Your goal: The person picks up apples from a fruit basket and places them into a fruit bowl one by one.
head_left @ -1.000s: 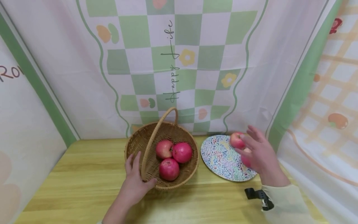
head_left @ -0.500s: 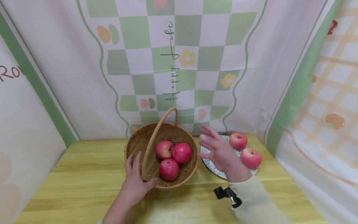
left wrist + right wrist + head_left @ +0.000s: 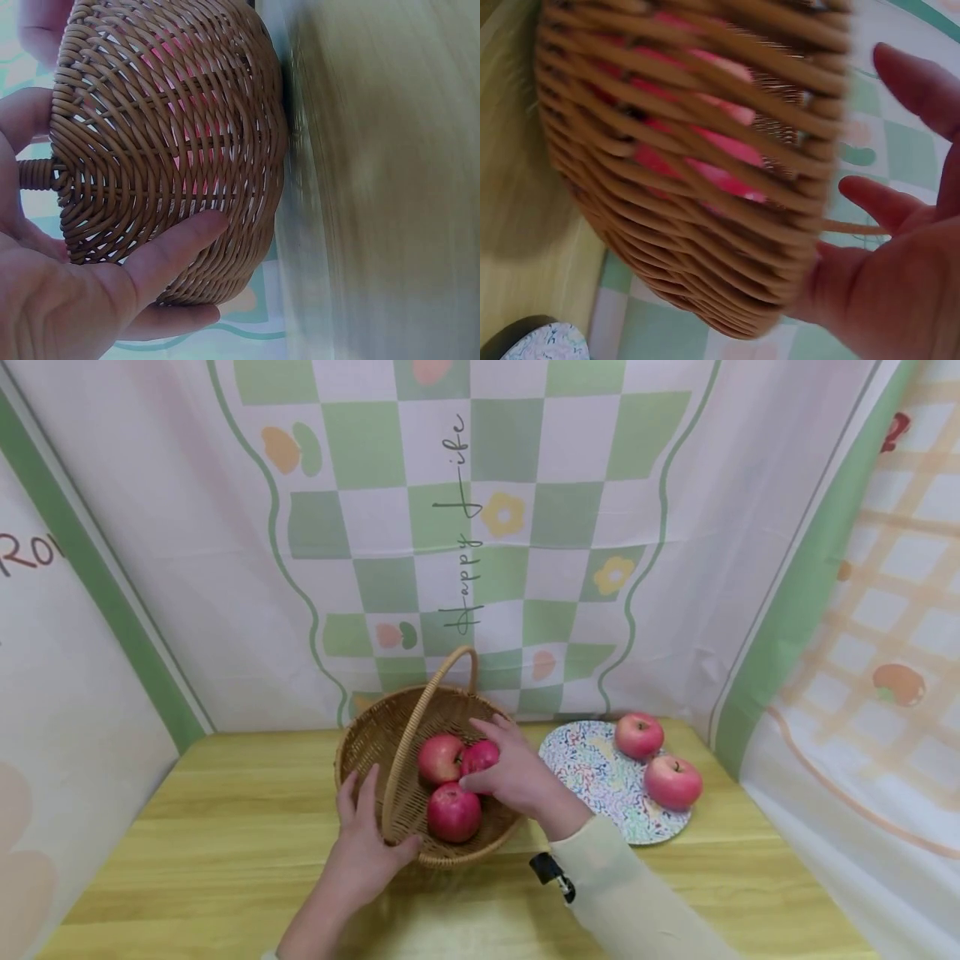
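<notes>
A brown wicker basket [image 3: 375, 743] with an arched handle [image 3: 408, 735] stands on the table. Three red apples lie inside: a left apple [image 3: 439, 758], a front apple [image 3: 453, 812] and a right apple [image 3: 480, 757], partly covered by my right hand. My left hand [image 3: 365, 852] holds the basket's rim at the handle's front foot; in the left wrist view, a fingertip [image 3: 206, 225] lies against the outer wall. Over the basket's right side, my right hand [image 3: 521, 774] is spread above the right apple. In the right wrist view its fingers are apart above the rim; contact with the apple is unclear.
Right of the basket, a speckled round plate [image 3: 588, 768] bears a back apple [image 3: 639, 735] and a front apple [image 3: 673, 782]. A printed cloth [image 3: 502, 443] hangs behind the wooden table [image 3: 225, 843]. A black wrist mount [image 3: 552, 875] sits at my right sleeve.
My right hand has moved left from above the plate's apples to over the basket's right apple. My left hand and the basket have stayed in place.
</notes>
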The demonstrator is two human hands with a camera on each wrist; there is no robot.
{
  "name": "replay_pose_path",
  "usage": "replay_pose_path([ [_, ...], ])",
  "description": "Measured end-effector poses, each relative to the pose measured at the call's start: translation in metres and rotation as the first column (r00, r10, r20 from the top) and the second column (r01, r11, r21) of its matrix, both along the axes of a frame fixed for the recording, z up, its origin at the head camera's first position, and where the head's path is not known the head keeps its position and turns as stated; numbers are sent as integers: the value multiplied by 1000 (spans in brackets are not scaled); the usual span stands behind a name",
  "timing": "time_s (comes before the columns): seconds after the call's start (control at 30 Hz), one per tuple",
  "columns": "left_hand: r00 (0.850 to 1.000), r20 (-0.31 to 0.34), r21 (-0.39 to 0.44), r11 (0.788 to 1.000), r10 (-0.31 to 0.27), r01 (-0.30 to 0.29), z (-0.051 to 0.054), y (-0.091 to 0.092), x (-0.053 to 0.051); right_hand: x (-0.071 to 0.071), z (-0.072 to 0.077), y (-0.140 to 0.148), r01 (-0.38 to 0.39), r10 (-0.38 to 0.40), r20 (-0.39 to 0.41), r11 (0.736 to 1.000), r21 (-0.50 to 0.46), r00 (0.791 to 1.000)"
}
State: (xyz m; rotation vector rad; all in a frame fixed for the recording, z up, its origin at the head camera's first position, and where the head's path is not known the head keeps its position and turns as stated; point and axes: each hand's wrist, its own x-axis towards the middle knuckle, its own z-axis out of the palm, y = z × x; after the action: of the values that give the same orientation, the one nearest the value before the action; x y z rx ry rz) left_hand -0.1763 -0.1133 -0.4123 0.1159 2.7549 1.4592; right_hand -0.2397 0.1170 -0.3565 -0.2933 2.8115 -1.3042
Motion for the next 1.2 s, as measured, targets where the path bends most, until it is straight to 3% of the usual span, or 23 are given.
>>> replay_pose_path([
  [0.1, 1000, 1, 9, 1000, -1, 1, 0, 0, 0, -4, -7, -6, -2, 10, -56, 988, 153, 998],
  [0.23, 1000, -2, 14, 1000, -1, 1, 1, 1, 0, -6, -12, -14, 0, 45, -115, 933, 360, 992],
  [0.33, 1000, -5, 13, 1000, 1, -1, 1, 1, 0, -6, -14, -18, 17, 34, -108, 896, 444, 993],
  [0.5, 1000, -7, 12, 1000, 1, -1, 2, 1, 0, -6, -18, -22, 31, 12, -86, 874, 485, 996],
  [0.83, 998, -57, -31, 999, 18, -20, 3, 5, 1, -10, -35, -20, 10, 129, -197, 812, 583, 972],
  [0.93, 997, -74, -27, 999, 17, -19, 2, 6, 1, -12, -42, -19, 26, 152, -256, 813, 582, 955],
  [1.07, 997, -81, -25, 999, 19, -21, 1, 6, 1, -13, -48, -19, 50, 153, -317, 834, 549, 936],
  [1.2, 996, -85, -32, 999, 20, -23, 0, 6, 1, -13, -49, -19, 73, 141, -349, 842, 535, 926],
])
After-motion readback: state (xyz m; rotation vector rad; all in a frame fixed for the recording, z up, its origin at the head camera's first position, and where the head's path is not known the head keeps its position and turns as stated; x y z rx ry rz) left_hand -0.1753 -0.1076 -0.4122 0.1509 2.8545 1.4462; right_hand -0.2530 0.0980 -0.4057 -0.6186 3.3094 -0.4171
